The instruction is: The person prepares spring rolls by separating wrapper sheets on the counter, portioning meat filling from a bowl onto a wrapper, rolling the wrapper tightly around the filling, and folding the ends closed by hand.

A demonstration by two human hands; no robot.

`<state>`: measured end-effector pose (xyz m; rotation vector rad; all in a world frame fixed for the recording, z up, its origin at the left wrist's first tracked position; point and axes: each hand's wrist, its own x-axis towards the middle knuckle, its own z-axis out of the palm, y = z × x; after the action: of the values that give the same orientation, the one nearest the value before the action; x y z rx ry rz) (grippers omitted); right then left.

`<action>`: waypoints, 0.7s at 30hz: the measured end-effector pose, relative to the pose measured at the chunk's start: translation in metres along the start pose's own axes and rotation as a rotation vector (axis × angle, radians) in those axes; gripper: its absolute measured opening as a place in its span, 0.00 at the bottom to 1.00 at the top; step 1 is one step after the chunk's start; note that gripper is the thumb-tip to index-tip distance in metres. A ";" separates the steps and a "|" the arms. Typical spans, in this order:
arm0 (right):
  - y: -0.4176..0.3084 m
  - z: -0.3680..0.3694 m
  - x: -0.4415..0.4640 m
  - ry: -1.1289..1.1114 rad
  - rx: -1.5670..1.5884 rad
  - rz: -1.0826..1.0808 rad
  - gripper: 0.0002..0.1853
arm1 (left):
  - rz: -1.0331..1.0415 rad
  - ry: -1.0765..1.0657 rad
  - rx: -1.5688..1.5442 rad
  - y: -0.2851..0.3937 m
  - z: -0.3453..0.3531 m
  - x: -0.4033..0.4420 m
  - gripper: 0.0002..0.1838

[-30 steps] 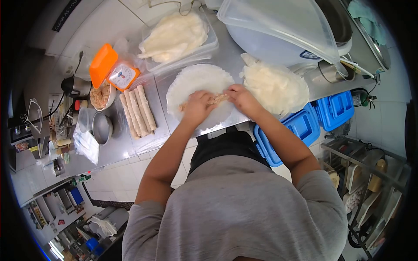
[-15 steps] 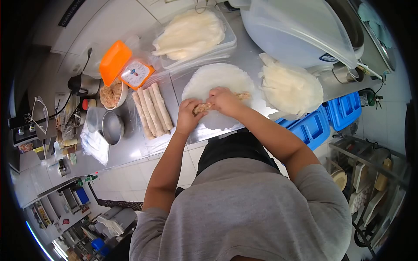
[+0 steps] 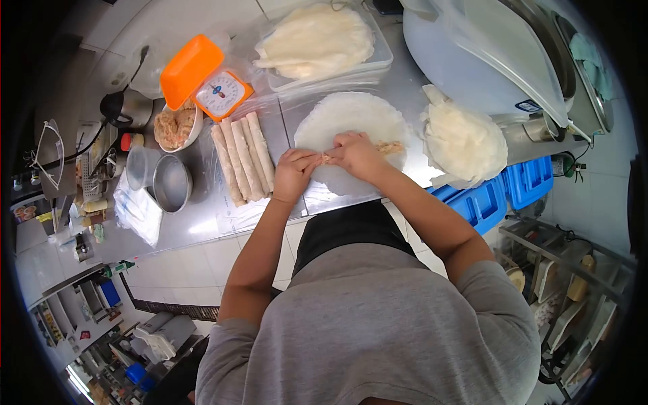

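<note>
A round white wrapper lies flat on the metal counter before me, with a strip of pinkish filling across it. My left hand is at the wrapper's left edge, fingers closed on the filling's left end. My right hand is beside it, its bent fingers pressed on the filling near the middle. The fingertips of both hands nearly meet and partly hide the filling. Several finished rolls lie side by side to the left. A stack of wrappers sits to the right.
An orange scale, a bowl of filling and a metal bowl stand at the left. Behind the wrapper is a tub of wrappers. A large clear container is at the back right, blue lids below the counter.
My left hand moved from the filling's middle to its left end, and my right hand from the right end towards the middle. The camera view has shifted.
</note>
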<state>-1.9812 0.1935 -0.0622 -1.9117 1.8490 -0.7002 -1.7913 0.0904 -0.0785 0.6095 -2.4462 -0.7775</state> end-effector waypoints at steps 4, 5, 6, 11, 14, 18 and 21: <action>-0.011 0.009 0.002 0.141 -0.023 -0.059 0.13 | -0.079 -0.008 -0.036 0.007 -0.006 -0.004 0.13; -0.004 0.019 0.005 0.094 -0.037 -0.098 0.15 | -0.099 -0.012 -0.037 0.007 -0.006 -0.005 0.13; -0.005 0.019 0.009 0.047 -0.052 -0.141 0.17 | -0.109 -0.019 -0.043 0.005 -0.006 -0.007 0.13; -0.004 -0.010 -0.012 0.085 0.289 0.061 0.23 | -0.062 0.042 0.096 0.007 -0.006 -0.009 0.13; 0.005 0.012 -0.021 0.153 0.211 0.077 0.24 | 0.038 0.108 0.150 0.010 0.015 -0.008 0.11; 0.002 -0.001 -0.017 0.068 0.252 0.072 0.22 | 0.060 0.093 0.153 0.013 0.020 0.000 0.09; 0.005 -0.007 -0.022 0.389 0.191 -0.044 0.15 | 0.046 0.063 0.162 0.023 0.012 0.006 0.09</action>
<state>-1.9891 0.2158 -0.0617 -1.7907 1.8764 -1.2916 -1.8090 0.1088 -0.0707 0.6248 -2.4717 -0.5365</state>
